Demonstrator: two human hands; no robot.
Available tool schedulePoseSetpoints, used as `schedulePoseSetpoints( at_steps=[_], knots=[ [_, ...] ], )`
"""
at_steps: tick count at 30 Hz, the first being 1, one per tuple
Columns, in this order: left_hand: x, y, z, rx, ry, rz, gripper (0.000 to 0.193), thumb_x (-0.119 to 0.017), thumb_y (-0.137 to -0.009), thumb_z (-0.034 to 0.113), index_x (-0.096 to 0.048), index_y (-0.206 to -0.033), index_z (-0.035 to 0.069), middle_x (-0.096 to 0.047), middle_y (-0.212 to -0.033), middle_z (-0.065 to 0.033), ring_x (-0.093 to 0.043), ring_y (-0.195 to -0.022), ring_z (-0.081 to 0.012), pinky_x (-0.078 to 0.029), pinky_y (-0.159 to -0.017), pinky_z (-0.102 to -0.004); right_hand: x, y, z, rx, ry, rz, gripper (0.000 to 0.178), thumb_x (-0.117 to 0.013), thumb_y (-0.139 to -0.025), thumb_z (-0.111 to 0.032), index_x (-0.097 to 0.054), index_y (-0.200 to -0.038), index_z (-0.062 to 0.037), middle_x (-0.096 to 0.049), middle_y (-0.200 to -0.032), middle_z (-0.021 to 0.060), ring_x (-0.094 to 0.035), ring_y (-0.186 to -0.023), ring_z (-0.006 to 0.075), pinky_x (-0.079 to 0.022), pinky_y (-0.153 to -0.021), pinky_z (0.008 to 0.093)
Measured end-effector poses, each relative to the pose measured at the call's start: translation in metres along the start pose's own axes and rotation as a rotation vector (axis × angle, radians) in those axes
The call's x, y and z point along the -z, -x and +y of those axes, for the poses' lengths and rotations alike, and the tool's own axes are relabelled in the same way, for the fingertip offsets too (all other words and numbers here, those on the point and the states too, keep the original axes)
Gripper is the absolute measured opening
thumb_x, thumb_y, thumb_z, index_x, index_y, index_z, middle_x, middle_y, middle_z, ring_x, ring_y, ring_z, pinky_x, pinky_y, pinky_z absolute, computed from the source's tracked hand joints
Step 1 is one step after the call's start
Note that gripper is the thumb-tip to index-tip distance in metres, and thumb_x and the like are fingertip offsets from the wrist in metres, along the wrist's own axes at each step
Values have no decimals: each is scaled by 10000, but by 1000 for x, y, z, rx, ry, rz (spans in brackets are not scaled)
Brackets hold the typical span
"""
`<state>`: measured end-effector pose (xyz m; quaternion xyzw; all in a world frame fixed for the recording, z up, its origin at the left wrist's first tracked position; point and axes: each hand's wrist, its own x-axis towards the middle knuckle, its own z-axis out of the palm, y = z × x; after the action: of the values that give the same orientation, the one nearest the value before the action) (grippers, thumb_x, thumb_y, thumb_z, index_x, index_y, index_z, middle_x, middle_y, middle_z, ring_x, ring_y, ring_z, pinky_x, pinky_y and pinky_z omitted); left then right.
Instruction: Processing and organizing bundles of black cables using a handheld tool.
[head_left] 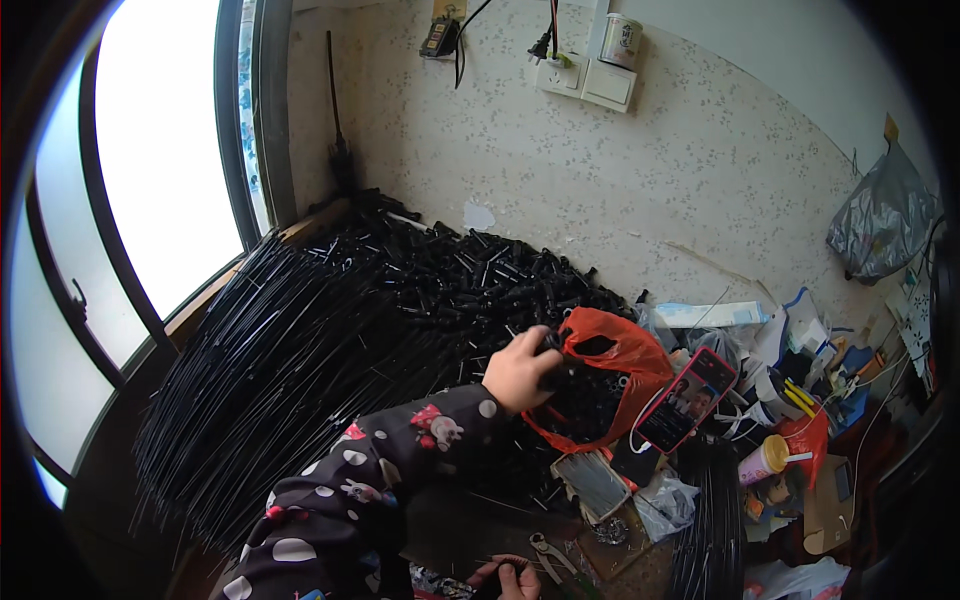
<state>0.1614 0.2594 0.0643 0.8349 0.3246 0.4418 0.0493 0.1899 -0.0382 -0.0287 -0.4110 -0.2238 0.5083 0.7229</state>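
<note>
My left hand (521, 371) reaches across to the left rim of a red plastic bag (640, 350), with its fingers curled around something dark that I cannot make out. Small black parts (590, 395) fill the bag's mouth. Low at the picture's edge, my right hand (508, 580) is closed in a pinch; what it holds is too small to name. Beside it lie pliers (545, 555) with an open jaw. A big bundle of long thin black rods (260, 370) spreads to the left, and black tubular pieces (490, 275) are heaped behind it.
A phone (688, 400) in a red case leans right of the bag. Close by are a grey box (592, 485), a crumpled clear bag (665, 505), a cup with a straw (764, 460) and more black rods (708, 520). Clutter lines the right wall; windows (160, 140) stand left.
</note>
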Motion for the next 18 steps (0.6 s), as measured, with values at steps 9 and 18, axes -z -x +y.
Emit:
schedulePoseSetpoints(
  at_steps=[9,18],
  knots=[
    [-21,32,-37,121,-430,-353,461,-635,-690,410,-558,-1051,134,-262,-1347,-164,-267,-1236,-334,-187,-908,-644,5,6,4,70,58,-59,142,-495,-874,-135,-523,-948,-16,-582,-731,104,-539,-585,192,-478,-544,324],
    [62,9,-34,132,292,-221,550,-694,-671,284,-518,-1155,93,-391,-1278,-175,-401,-1164,-315,-342,-941,-414,-3,15,-4,-16,109,5,153,-491,-864,-167,-504,-913,-23,-575,-688,99,-567,-547,197,-456,-487,288]
  ],
)
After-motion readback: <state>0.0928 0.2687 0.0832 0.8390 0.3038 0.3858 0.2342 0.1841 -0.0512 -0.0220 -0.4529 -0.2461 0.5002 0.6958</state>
